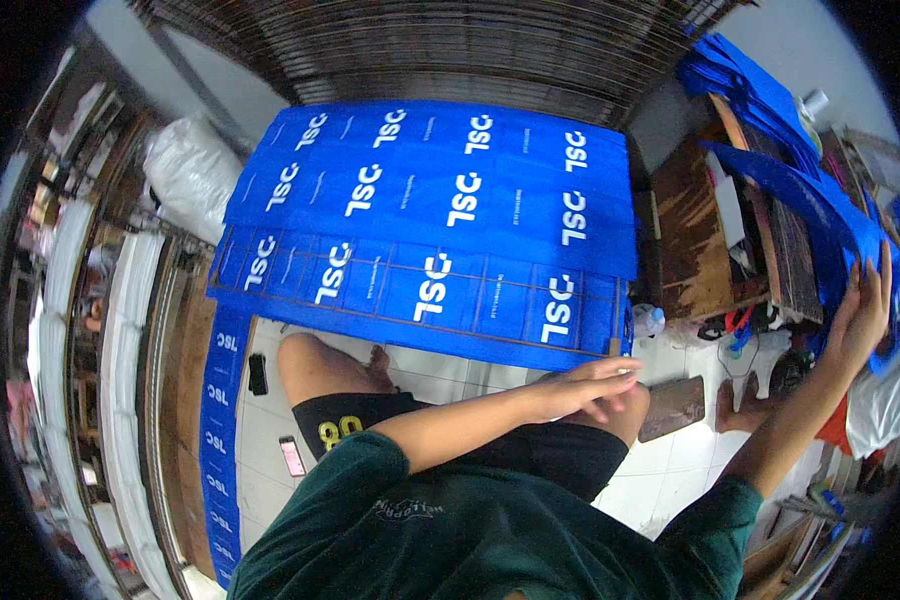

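Observation:
In front of me, blue fabric panels (390,190) with white printing lie in overlapping rows, and a wire rack frame (410,333) shows along their near edge. My left hand (592,388) hovers over my right knee, beside the near right corner of that frame. Its fingers are stretched and apart, with nothing I can make out between them. Far to the right, my right hand (863,305) touches a hanging bundle of blue fabric sheets (820,205). Its fingers reach out along the cloth, and the thumb is hidden.
A stack of wire racks (450,60) stands at the back. Worn wooden furniture (705,240) is at the right, near a plastic bottle (649,320). Two phones, one dark (258,374) and one lit (291,456), lie on the tiled floor. A blue printed strip (216,440) runs along the left.

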A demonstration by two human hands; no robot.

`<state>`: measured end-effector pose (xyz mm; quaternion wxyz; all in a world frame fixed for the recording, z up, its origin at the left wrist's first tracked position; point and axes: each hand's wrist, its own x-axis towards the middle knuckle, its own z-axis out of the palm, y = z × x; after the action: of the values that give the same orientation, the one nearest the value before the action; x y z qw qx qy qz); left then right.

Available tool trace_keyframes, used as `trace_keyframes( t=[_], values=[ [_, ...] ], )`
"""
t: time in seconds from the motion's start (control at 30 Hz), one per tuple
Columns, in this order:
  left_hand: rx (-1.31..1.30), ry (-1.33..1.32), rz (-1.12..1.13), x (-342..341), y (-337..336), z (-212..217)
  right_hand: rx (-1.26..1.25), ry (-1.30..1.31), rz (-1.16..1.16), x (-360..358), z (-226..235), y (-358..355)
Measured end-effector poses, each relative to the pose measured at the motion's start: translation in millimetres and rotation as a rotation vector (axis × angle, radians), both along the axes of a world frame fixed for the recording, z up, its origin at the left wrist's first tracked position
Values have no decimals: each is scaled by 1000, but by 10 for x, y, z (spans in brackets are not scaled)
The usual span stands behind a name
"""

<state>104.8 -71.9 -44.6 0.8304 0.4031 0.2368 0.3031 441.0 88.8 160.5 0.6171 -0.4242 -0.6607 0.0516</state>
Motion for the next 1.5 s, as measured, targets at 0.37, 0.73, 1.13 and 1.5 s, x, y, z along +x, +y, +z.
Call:
trace_keyframes(
  t=[0.37,0.73,1.13,1.5],
  values=[
    [-280,-517,747,-1277,-247,593,-327,125,364,-2359,-617,-1520],
    [-97,-85,1184,-3331,-533,790,-691,523,754,-4456,-1400,-1739],
    [280,335,1724,-4967,-1184,440,-1112,803,893,-5915,-2217,-1399],
    [-331,720,1968,-5821,-1496,-2061,-1301,108,789,-6570,-3764,-1409]
  ],
)
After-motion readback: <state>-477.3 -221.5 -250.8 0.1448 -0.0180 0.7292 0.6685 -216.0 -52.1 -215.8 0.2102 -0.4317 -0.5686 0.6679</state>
